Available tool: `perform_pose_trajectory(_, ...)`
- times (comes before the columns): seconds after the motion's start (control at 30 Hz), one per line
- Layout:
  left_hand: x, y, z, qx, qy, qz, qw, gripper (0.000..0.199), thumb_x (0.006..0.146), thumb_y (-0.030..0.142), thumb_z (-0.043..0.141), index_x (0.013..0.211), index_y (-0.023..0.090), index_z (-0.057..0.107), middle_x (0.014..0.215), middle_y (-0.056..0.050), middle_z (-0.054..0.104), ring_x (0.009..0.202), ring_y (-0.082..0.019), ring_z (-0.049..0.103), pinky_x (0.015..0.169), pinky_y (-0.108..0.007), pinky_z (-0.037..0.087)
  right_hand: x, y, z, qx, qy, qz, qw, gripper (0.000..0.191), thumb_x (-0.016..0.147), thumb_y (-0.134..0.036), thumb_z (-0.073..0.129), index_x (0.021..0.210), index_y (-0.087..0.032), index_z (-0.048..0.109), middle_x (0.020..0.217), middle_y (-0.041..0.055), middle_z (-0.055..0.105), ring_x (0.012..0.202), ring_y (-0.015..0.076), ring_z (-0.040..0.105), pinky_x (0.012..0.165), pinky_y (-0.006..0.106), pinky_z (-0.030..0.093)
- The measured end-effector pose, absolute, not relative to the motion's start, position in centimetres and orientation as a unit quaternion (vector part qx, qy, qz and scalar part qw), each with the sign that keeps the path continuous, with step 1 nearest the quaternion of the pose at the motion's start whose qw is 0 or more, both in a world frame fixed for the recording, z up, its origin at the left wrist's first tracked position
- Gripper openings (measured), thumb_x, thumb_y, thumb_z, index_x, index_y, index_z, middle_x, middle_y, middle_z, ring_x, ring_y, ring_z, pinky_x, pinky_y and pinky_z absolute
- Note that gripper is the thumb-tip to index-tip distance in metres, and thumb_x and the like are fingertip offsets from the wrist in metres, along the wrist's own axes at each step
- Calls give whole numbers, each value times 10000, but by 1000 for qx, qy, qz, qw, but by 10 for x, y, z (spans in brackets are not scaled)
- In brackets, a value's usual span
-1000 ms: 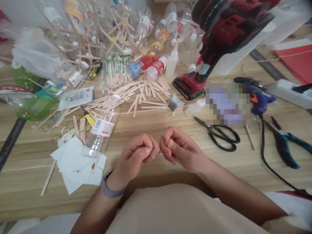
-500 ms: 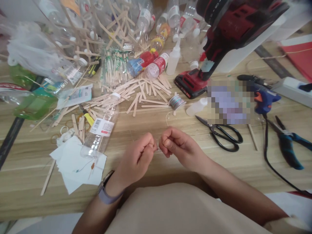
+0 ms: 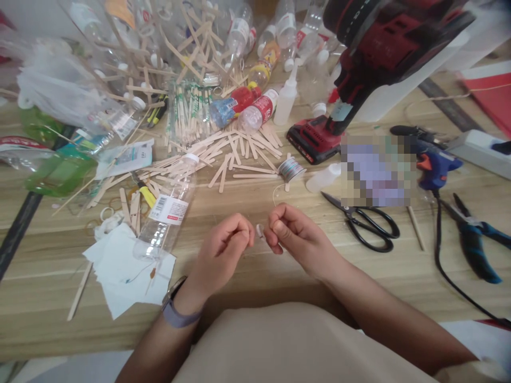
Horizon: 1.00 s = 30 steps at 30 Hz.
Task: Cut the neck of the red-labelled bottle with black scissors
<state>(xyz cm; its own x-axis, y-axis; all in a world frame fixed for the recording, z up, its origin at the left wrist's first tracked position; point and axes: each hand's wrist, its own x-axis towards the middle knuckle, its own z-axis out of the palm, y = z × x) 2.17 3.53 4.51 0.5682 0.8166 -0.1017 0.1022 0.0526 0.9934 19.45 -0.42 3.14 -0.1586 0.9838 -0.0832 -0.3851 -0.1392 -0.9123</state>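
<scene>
Soft, slightly hazy light covers the desk (image 3: 51, 239), glinting on the clear plastic bottle (image 3: 170, 209) left of centre; shadow darkens the lower middle below the hands (image 3: 225, 251) (image 3: 300, 239). Fine detail between them blurs, wide-angle distortion stretches the cordless drill (image 3: 361, 74) at upper right, and pixelation masks a patch right of centre

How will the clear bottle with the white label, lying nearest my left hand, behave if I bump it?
The clear bottle likely rolls easily, since it is round and lies on its side. It is probably light: no liquid shows through its wall. The white paper seemingly under its base may slide too.
</scene>
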Motion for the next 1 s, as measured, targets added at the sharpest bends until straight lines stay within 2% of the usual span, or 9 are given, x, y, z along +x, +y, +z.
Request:
perform_pose_trajectory(0.17,21,38,42,527,304,365,705,217,859,135,455,651,190,482,739,4,562,761,-136,512,672,-276,367,193,-3,29,-372,-366,669,530,282,934,-428,615,818,-205,487,661,-51,526,536,84,434,506,234,331)
perform_pose_trajectory(0.3,24,38,44,435,267,332,793,246,895,217,451,650,189,452,648,16,500,626,-122,510,490,-243,282,191,-5,28,-365,-372,686,507,303,932,-460,607,835,-201,483,663,-44,544,543,85,441,517,237,334)
perform_pose_trajectory(0.37,25,36,44,415,279,312,807,262,913,233,447,655,187,432,637,34,466,549,-93,453,474,-233,266,190,-6,28,-365,-385,693,489,323,926,-487,603,838,-203,478,660,-40,543,550,93,446,519,240,342)
perform_pose_trajectory(0.53,27,35,42,453,324,292,778,257,906,200,457,651,178,435,636,43,435,560,-79,383,509,-219,289,190,-7,28,-378,-395,683,485,334,923,-499,599,833,-201,479,646,-50,515,535,86,425,511,231,340)
perform_pose_trajectory(0.67,32,35,43,433,363,298,770,255,894,211,444,645,185,400,632,47,410,555,-80,354,484,-213,252,188,-6,25,-399,-387,660,505,327,922,-496,597,833,-204,480,649,-48,522,526,89,427,499,230,337)
perform_pose_trajectory(0.8,34,35,42,440,410,284,747,249,872,189,413,630,195,357,599,60,354,532,-81,309,474,-218,236,186,-7,21,-413,-430,635,492,335,933,-507,560,815,-204,479,636,-46,497,535,96,419,516,240,348)
perform_pose_trajectory(1.0,29,34,39,595,457,218,624,254,902,220,358,649,212,349,597,61,369,568,-110,359,544,-260,299,186,-11,21,-458,-556,545,430,252,983,-317,447,755,-212,465,646,-37,480,583,110,441,567,244,361)
